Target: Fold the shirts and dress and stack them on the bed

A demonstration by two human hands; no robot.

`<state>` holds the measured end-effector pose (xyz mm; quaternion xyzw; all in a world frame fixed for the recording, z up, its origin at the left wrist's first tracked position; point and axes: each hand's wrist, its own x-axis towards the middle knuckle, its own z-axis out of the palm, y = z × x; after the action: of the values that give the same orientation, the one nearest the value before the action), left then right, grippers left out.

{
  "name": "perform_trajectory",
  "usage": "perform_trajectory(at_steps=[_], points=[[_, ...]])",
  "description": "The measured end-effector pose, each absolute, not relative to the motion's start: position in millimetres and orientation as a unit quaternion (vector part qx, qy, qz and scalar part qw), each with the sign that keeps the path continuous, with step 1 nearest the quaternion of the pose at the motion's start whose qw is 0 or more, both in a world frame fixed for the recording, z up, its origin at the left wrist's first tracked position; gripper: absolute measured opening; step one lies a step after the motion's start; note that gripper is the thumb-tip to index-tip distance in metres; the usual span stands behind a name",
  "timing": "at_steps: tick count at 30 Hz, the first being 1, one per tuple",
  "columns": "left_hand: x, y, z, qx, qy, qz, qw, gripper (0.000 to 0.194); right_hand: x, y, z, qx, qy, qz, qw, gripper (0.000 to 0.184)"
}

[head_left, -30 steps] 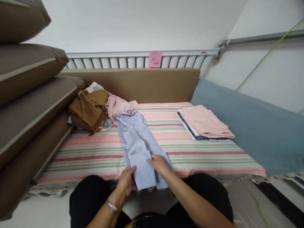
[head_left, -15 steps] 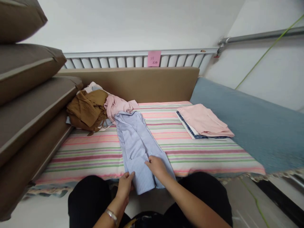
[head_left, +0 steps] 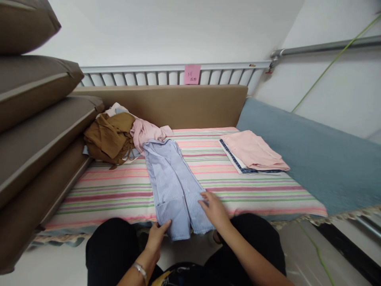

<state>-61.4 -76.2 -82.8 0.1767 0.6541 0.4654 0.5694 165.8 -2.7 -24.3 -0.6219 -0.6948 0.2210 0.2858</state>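
Light blue striped trousers [head_left: 175, 174] lie lengthwise toward me, legs side by side and the hems hanging slightly over the near edge. My left hand [head_left: 157, 234] pinches the left leg's outer edge near its hem, thumb on top and the other fingers partly hidden. At the outer edge of the right leg is my right hand [head_left: 213, 208], thumb and fingers apart, fingertips at the cloth. The trousers' waist end touches a crumpled pink garment [head_left: 149, 133].
Striped bedding [head_left: 119, 192] covers the surface. A brown garment [head_left: 110, 137] is heaped at left, beside stacked brown cushions [head_left: 44, 131]. Folded clothes with a pink piece [head_left: 253, 149] on top lie at right. A brown padded board [head_left: 178, 105] stands along the back.
My right hand has left the left leg's inner edge and moved right to the right leg's outer edge. The left leg now lies flatter; my left hand stays near its hem.
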Motion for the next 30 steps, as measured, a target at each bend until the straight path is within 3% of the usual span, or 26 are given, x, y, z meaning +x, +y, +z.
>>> perform_trajectory(at_steps=[4, 15, 25, 30], points=[[-57.9, -77.6, -87.1, 0.179, 0.624, 0.480, 0.590, 0.040, 207.7, -12.2, -46.7, -0.676, -0.595, 0.272, 0.339, 0.025], [-58.7, -81.6, -78.6, 0.182, 0.524, 0.511, 0.657, 0.033, 197.8, -21.8, -71.4, -0.655, -0.542, 0.430, 0.303, 0.018], [-53.0, -84.2, -8.1, 0.195, 0.514, 0.498, 0.671, 0.030, 198.3, -30.7, -17.2, -0.564, -0.437, 0.608, 0.348, 0.039], [-49.3, -95.1, 23.8, 0.179, 0.489, 0.496, 0.695, 0.032, 201.7, -52.1, 21.2, -0.512, -0.381, 0.681, 0.358, 0.034]])
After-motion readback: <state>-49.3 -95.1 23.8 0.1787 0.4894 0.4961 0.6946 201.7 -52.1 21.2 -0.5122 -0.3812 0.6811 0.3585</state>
